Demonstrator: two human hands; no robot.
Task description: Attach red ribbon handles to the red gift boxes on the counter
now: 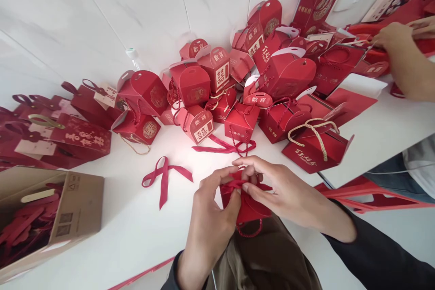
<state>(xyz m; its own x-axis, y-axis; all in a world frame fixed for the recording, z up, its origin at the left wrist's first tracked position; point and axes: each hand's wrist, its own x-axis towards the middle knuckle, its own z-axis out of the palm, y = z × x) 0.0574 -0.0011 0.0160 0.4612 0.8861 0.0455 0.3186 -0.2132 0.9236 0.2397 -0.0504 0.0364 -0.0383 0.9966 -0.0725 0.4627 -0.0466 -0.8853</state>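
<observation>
Low in the middle of the view, a small red gift box point(253, 208) is between my two hands, close to my lap. A red ribbon point(234, 186) runs across its top, bunched where my fingers meet. My left hand point(215, 210) pinches the ribbon from the left, thumb and fingers closed. From the right, my right hand point(277, 186) has its thumb and curled fingers on the same ribbon. A twisted red cord handle point(249, 231) hangs from the box's near side. My fingers partly hide the ribbon and the box top.
Loose red ribbons point(163, 176) lie on the white table point(136, 217). Many red gift boxes point(193, 84) are heaped along the wall. At left stands a cardboard box point(79, 204) holding red pieces. Another person's hand point(394, 38) works at upper right.
</observation>
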